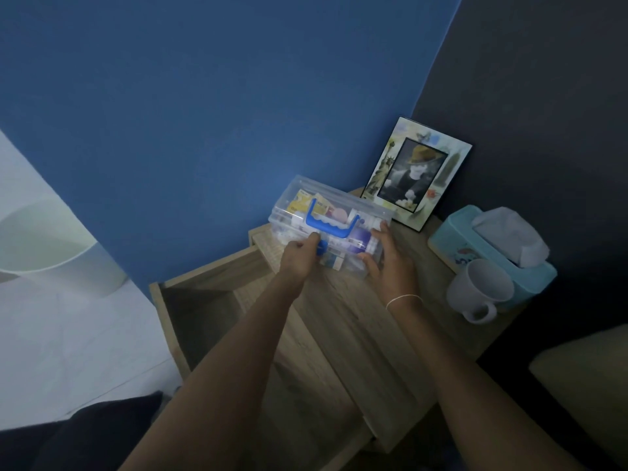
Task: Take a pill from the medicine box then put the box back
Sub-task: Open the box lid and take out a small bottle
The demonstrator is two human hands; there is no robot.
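Medicine box [326, 219], a clear plastic case with a blue carry handle and its lid shut, sits on the far part of the pale wooden bedside cabinet [343, 321] against the blue wall. At its front, the left hand [299, 258] pinches the small blue latch [321, 248]. The right hand [385, 256] lies spread, fingers open, against the box's right end. Further right stand a leaning picture frame [413, 171], a white mug [479, 288] and a light-blue tissue box [489, 246].
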